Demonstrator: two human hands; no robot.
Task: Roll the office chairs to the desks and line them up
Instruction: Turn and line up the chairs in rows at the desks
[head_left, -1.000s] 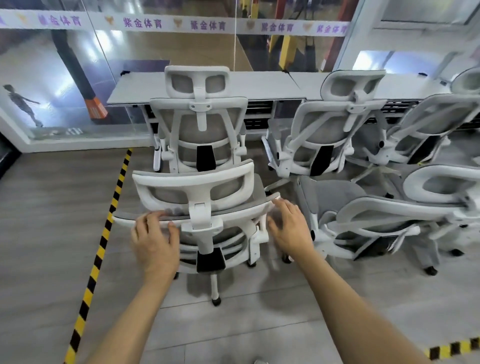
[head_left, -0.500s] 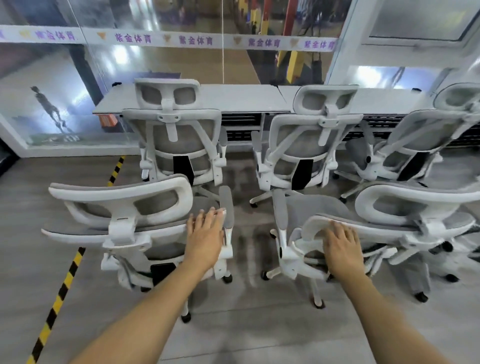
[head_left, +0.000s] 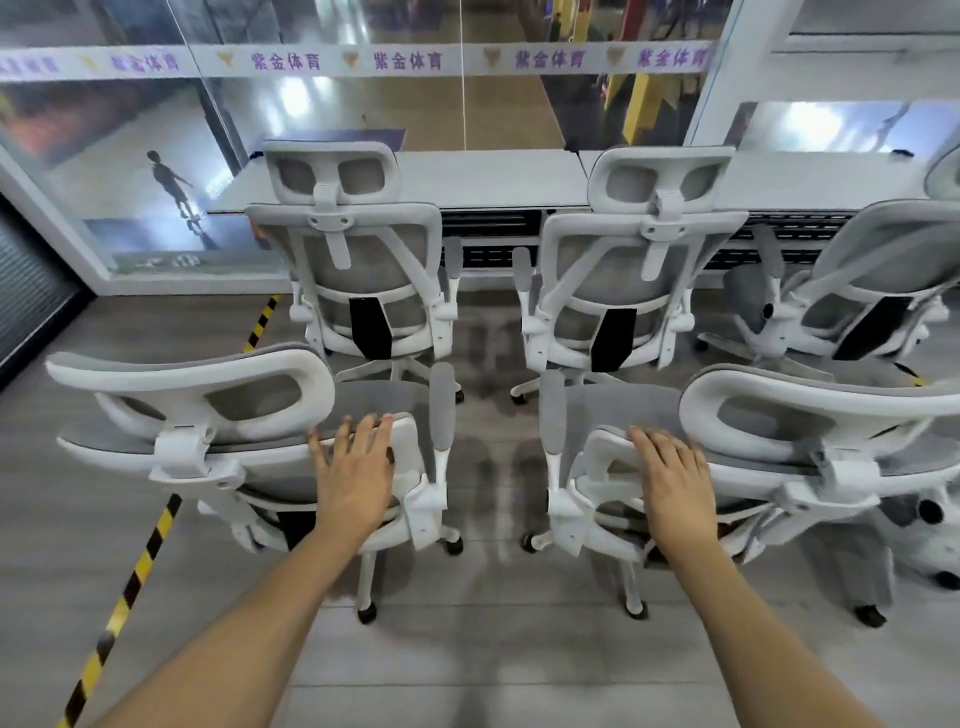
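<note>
Both hands lie flat, uncurled: left hand (head_left: 356, 467) on left chair (head_left: 187, 457), right hand (head_left: 670, 478) on right chair (head_left: 831, 467). Castored, probably light-rolling; push their stiff backs.

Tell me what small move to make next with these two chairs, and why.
Probably push both forward a little, evenly. Your left hand lies flat on the near left chair, your right hand on the near right chair, and both stand behind the front-row chairs parked at the desks.
</note>
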